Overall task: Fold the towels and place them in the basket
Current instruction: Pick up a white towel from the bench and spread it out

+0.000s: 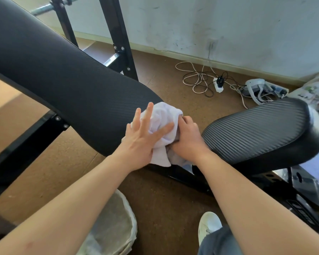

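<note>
A crumpled white towel (164, 124) lies bunched on the near end of a long black padded bench (66, 78). My left hand (144, 137) lies flat on the towel with fingers spread. My right hand (187, 137) grips the towel's right side, fingers curled into the cloth. A loose corner of the towel hangs down between my wrists. A basket lined with pale cloth (122, 225) stands on the floor below my left forearm, partly hidden by it.
A second black padded seat (261, 129) sits to the right, on a black metal frame (184, 175). White and black cables with a power strip (218, 83) lie on the brown floor by the wall. My white shoe (208, 225) is at the bottom.
</note>
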